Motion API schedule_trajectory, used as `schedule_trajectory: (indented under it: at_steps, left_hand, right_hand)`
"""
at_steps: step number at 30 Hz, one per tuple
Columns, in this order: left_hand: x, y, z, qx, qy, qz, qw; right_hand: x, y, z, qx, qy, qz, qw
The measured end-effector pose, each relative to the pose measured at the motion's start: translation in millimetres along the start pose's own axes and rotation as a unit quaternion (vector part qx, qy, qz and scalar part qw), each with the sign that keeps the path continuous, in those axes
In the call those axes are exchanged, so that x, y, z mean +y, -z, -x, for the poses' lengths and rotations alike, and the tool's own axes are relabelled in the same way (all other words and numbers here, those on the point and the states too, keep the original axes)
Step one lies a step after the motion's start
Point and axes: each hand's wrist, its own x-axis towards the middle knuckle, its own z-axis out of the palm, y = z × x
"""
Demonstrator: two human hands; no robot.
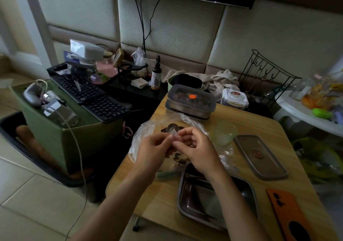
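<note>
Your left hand (151, 148) and right hand (197, 148) both pinch a small pale piece (174, 133) in curled fingertips, just above the plastic bag (141, 136) on the counter (163, 194).

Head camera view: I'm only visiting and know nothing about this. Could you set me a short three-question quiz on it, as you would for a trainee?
1. True or false: the left hand and right hand pinch a small pale piece above the plastic bag.
2. What lies to the right of the steel tray at the near corner of the table? A) a keyboard B) an orange phone C) a bottle
3. What colour is the round knob on top of the stacked boxes?

Key: 1 true; 2 B; 3 orange.
</note>
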Motion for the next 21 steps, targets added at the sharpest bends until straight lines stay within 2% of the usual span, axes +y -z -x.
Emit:
schedule_trajectory:
  at_steps: [3,5,9,12,15,19,21]
  left_hand:
    - [-1.4,-0.2,0.8,0.007,-0.015,-0.021,1.0]
    - [-2.9,-0.7,-0.2,0.027,-0.045,-0.073,0.996]
    - [-1.5,-3.2,1.5,0.112,-0.148,-0.214,0.959]
    - [-3.8,-5.3,1.4,0.12,-0.23,-0.287,0.922]
    - [-7.1,-2.9,-3.2,0.072,-0.259,-0.308,0.913]
    - [-16.7,3.3,-9.2,-0.09,-0.248,-0.366,0.893]
    - [-21.3,2.9,-10.2,-0.096,-0.252,-0.382,0.884]
  right_hand:
    - [2.5,0.4,-3.0,0.01,-0.024,-0.02,0.999]
    - [4.0,0.5,-3.6,0.036,-0.039,-0.019,0.998]
    - [3.5,0.2,-0.4,0.111,0.03,0.135,0.984]
    - [2.0,-3.0,0.5,0.115,0.082,0.199,0.97]
    - [2.9,-1.1,-0.2,0.094,0.069,0.164,0.98]
    - [1.5,1.9,0.0,0.067,0.054,0.084,0.993]
    - [0.6,3.5,-1.3,0.04,0.045,0.026,0.998]
